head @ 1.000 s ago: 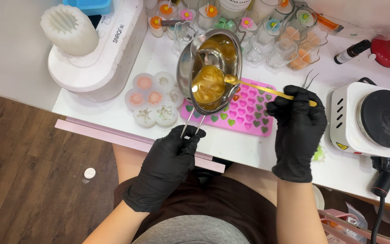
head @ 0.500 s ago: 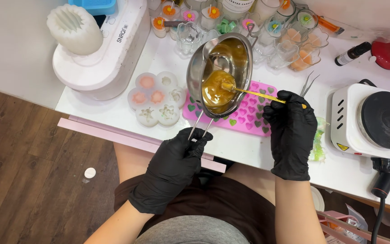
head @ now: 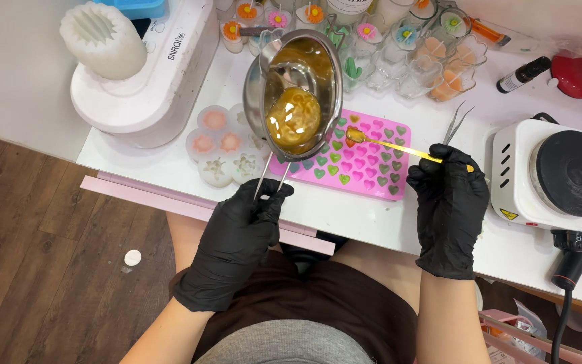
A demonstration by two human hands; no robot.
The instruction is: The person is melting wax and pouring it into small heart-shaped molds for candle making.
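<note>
My left hand (head: 240, 232), in a black glove, grips the wire handle of a small steel melting pot (head: 294, 84) tilted above the table. Golden liquid wax pools in the pot's lower side. My right hand (head: 449, 202), also gloved, holds a thin yellow spoon (head: 399, 148) whose bowl carries golden wax over the upper middle of a pink heart-cavity mould (head: 372, 168). Some cavities of the mould hold green or yellow wax, others show pink.
A white flower-shaped mould (head: 220, 145) lies left of the pink one. Metal tweezers (head: 456, 125) and a white hot plate (head: 554, 175) sit to the right. Small glass candle cups (head: 419, 61) crowd the back. A white ribbed candle (head: 102, 37) stands on a white appliance.
The spoon has left the pot and moved right, now over the pink mould. The pot stays tilted in my left hand.
</note>
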